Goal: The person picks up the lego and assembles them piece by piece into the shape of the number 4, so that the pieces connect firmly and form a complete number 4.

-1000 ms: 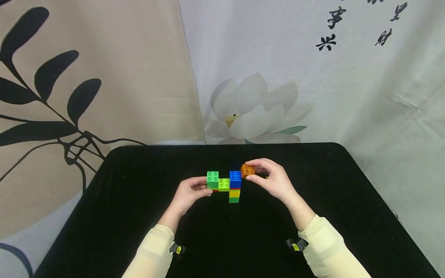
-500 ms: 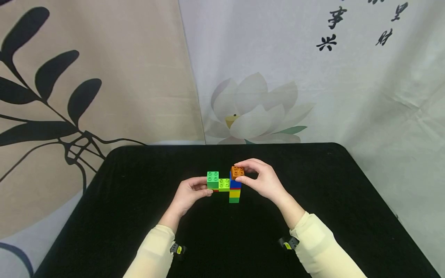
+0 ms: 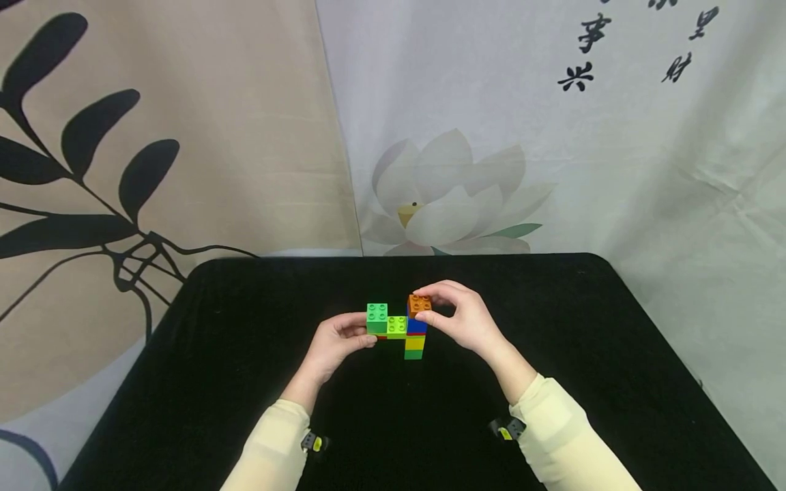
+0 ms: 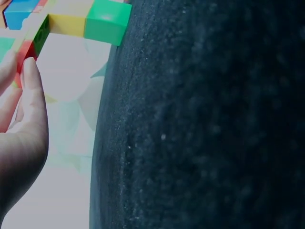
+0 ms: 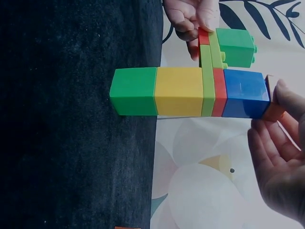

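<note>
My right hand pinches an orange toy brick between thumb and fingers, on top of the blue brick. Below the blue one, the right wrist view shows a thin red brick, a thin lime brick, a yellow brick and a green brick in one upright column. The lime layer reaches out to the left and carries a light green brick. My left hand holds that outer end, fingertips at a small red brick beneath it.
A black cloth-covered table lies under both hands. An orange edge shows at the bottom of the right wrist view. Behind the table hang printed curtains with a flower, leaves and writing.
The right hand has brought the orange brick leftward, from beside the blue brick onto its top; over the last half second it barely moves. The left hand keeps its hold.
</note>
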`<control>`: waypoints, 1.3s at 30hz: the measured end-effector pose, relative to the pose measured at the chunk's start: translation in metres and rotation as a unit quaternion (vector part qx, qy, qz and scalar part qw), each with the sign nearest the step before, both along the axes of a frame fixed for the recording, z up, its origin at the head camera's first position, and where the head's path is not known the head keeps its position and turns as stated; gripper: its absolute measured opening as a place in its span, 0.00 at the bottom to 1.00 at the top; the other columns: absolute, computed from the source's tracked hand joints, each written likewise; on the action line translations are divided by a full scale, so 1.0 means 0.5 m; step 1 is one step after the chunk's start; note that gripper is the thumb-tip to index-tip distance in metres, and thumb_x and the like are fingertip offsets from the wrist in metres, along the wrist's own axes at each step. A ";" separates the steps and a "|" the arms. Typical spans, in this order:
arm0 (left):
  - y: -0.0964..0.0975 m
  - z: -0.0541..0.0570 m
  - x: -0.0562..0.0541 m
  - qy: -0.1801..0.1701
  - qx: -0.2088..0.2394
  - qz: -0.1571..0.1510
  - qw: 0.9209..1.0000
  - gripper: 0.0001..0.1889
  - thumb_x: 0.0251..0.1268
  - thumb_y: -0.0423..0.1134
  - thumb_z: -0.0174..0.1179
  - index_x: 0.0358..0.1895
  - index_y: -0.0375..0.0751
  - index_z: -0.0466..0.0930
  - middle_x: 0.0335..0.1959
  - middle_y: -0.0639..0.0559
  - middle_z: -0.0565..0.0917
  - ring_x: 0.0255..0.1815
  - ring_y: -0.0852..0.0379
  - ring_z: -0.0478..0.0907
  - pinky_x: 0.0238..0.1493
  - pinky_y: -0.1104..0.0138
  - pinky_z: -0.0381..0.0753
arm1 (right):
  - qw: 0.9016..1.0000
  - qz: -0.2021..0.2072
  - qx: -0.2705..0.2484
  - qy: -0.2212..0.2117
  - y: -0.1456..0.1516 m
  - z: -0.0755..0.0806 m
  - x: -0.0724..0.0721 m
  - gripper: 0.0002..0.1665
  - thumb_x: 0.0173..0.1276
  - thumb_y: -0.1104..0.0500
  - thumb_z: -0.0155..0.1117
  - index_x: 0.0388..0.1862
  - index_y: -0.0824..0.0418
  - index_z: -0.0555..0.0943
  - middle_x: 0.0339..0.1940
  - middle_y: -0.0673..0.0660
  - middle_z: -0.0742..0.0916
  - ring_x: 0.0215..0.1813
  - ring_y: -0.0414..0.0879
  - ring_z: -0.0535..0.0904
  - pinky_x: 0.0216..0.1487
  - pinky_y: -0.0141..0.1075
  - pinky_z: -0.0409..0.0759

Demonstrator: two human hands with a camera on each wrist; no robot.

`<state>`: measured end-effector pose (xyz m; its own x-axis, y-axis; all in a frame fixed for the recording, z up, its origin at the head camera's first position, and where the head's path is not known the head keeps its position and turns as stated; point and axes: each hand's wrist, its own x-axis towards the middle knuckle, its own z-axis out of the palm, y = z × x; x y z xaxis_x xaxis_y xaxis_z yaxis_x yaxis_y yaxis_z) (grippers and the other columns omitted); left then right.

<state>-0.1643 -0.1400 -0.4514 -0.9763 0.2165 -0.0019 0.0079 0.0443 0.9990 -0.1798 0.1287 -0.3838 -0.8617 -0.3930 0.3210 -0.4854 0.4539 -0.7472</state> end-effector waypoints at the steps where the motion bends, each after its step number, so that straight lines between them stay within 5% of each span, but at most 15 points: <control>1: 0.001 0.000 0.000 0.000 -0.002 0.002 1.000 0.21 0.61 0.30 0.67 0.58 0.33 0.78 0.50 0.40 0.83 0.49 0.49 0.83 0.50 0.64 0.83 | 1.000 -0.001 0.000 0.000 0.001 0.000 0.000 0.18 0.63 0.56 0.73 0.53 0.54 0.84 0.49 0.50 0.84 0.49 0.45 0.80 0.55 0.45 0.81; 8: 0.000 0.001 0.004 0.004 0.004 0.010 1.000 0.22 0.61 0.30 0.67 0.59 0.36 0.78 0.53 0.41 0.83 0.52 0.49 0.82 0.53 0.63 0.82 | 1.000 -0.004 -0.005 -0.004 0.003 0.000 0.001 0.18 0.64 0.55 0.73 0.52 0.54 0.84 0.48 0.49 0.84 0.49 0.44 0.80 0.55 0.51 0.81; 19: -0.007 -0.002 0.010 0.027 0.028 0.023 0.999 0.20 0.61 0.29 0.66 0.57 0.35 0.80 0.52 0.43 0.83 0.52 0.51 0.82 0.54 0.61 0.82 | 1.000 -0.003 0.004 0.012 -0.001 -0.003 0.001 0.18 0.63 0.55 0.73 0.52 0.53 0.84 0.48 0.48 0.84 0.48 0.42 0.80 0.53 0.41 0.82; 26: -0.006 -0.006 0.009 0.038 0.028 0.023 0.999 0.19 0.60 0.28 0.66 0.56 0.33 0.80 0.51 0.41 0.84 0.50 0.51 0.83 0.52 0.62 0.82 | 1.000 0.001 0.001 0.013 -0.003 -0.003 0.000 0.18 0.63 0.56 0.74 0.51 0.54 0.84 0.47 0.48 0.84 0.47 0.43 0.80 0.54 0.48 0.82; 39: -0.005 -0.004 0.011 0.039 0.026 0.019 0.999 0.18 0.61 0.29 0.66 0.56 0.34 0.80 0.51 0.41 0.84 0.51 0.51 0.83 0.53 0.62 0.82 | 0.999 0.010 0.017 0.040 0.001 -0.001 -0.003 0.18 0.62 0.56 0.74 0.51 0.53 0.84 0.46 0.47 0.84 0.46 0.43 0.79 0.52 0.44 0.82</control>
